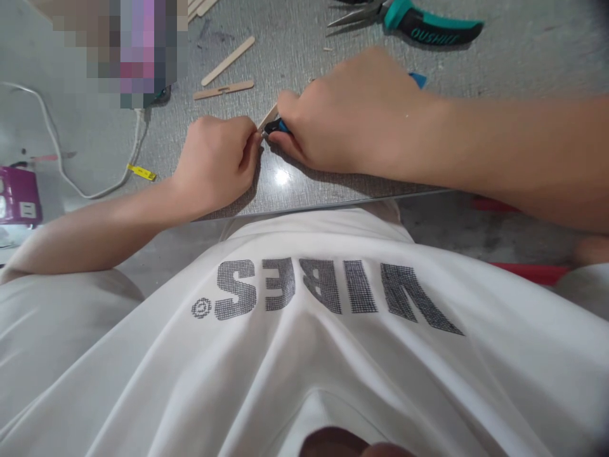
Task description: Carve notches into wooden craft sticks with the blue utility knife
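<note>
My left hand [216,158] is closed in a fist on the grey table [304,38], its fingertips pinching the near end of a wooden craft stick [267,117]. My right hand [352,114] is wrapped round a blue-handled cutting tool [277,126], whose dark tip touches the stick right beside my left fingers. A blue end of the tool [419,79] pokes out behind my right hand. Most of the stick is hidden under my hands.
Loose craft sticks [228,60] and a notched one [223,89] lie behind my left hand. Teal-handled pliers [413,22] rest at the far edge. A white cable [61,165], a yellow tag [141,172] and a purple power strip [19,197] are at left.
</note>
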`<state>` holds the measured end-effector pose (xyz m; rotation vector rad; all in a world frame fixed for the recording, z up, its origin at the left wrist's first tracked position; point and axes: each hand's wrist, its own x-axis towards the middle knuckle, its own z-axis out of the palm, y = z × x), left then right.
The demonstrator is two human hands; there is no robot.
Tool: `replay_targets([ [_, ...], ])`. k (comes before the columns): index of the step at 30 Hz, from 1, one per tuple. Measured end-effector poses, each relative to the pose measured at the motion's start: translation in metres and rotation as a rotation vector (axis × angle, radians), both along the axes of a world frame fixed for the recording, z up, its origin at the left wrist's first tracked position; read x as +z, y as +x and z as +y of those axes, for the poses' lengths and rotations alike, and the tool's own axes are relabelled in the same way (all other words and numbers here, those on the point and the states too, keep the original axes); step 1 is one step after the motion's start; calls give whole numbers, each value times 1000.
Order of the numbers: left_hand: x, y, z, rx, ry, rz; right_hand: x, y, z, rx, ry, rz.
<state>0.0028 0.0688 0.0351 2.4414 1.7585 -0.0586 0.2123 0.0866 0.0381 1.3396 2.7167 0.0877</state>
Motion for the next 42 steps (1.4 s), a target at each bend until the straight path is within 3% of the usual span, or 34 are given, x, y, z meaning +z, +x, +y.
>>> replay_targets([
  [8,-5,-2,1,-36,68,-25,-1,-2,-1,-12,2,19],
  [11,-7,-1,2,-6,41,14,-1,-3,-1,-14,0,25],
  [12,-8,0,2,60,71,40,-1,-2,-1,-12,1,26],
  [17,-11,0,1,-1,85,25,-3,-2,-1,-8,8,22],
  [32,-6,-4,5,-28,78,-167,-1,-1,-1,-14,11,12],
  [38,4,-8,16,-35,-27,-333,5,5,5,24,-17,-60],
  [42,8,-7,14,-74,-58,-292,1,13,15,85,-23,-88],
])
